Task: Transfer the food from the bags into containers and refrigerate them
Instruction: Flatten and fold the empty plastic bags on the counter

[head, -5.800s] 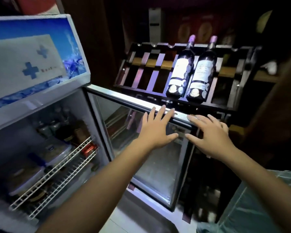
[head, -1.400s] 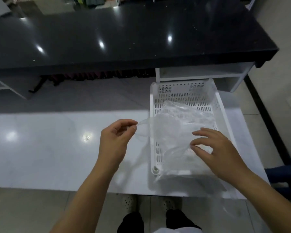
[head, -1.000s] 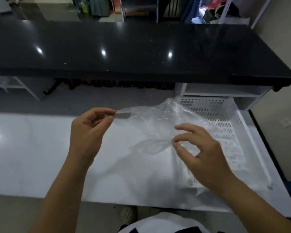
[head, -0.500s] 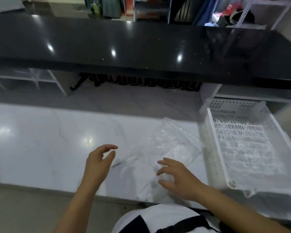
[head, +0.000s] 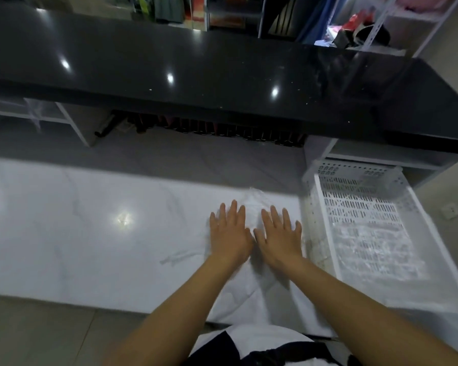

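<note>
The white desk (head: 90, 220) now carries the clear plastic bag (head: 253, 200), which half a second ago was only just settling onto it. The white slotted basket (head: 325, 220) stands just to the right, holding what appears to be more clear film. Left hand (head: 229, 233) and right hand (head: 279, 235) press the bag flat, fingers straight and spread, gripping nothing. The bag appears empty, so this is probably tidying after refrigeration.

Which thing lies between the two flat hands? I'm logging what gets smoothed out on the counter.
The head view shows a clear plastic bag under and between the left hand and right hand, on the white counter.
</note>
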A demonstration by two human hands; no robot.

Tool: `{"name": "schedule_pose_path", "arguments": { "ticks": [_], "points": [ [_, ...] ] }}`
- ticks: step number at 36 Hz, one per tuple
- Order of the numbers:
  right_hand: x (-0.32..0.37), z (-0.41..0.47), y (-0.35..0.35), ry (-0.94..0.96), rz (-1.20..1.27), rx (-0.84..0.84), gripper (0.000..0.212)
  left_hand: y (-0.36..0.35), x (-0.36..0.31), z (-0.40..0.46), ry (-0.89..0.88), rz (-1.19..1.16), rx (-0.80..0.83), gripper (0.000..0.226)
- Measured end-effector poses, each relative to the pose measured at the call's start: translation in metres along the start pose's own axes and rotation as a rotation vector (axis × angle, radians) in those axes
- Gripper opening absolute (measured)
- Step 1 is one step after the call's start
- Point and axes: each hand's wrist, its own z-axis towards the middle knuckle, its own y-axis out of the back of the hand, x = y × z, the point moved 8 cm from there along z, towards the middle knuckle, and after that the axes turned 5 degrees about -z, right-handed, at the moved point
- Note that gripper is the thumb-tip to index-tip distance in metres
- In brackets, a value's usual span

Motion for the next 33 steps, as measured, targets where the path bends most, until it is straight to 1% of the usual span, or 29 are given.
{"name": "schedule_pose_path", "arguments": {
  "ticks": [2,5,8,13,18,27,31,33],
  "points": [
    [-0.008,0.002,-0.022,-0.025,0.004,0.045,0.072,-0.019,0.012,-0.01,-0.017,0.044,-0.015,0.065],
    [-0.009,0.0,-0.037,0.016,-0.001,-0.016,0.077,-0.026,0.031,-0.023,-0.034,0.074,-0.08,0.07],
    [-0.009,0.0,-0.037,0.051,-0.027,-0.095,0.079,-0.025,0.045,-0.031,-0.013,0.079,-0.103,0.076],
    [-0.008,0.003,-0.034,0.075,-0.059,-0.141,0.08,-0.022,0.059,-0.046,0.035,0.077,-0.102,0.078],
    [-0.009,0.005,-0.035,0.085,-0.06,-0.139,0.079,-0.014,0.077,-0.061,0.065,0.064,-0.098,0.077],
    [-0.01,0.005,-0.035,0.088,-0.058,-0.159,0.079,-0.003,0.114,-0.083,0.034,-0.035,-0.098,0.073],
    [-0.01,0.004,-0.035,0.085,-0.043,-0.17,0.078,-0.001,0.112,-0.084,0.051,-0.04,-0.076,0.075],
    [-0.01,0.004,-0.036,0.083,-0.038,-0.159,0.078,0.005,0.106,-0.08,0.08,-0.103,-0.078,0.077]
  ]
}}
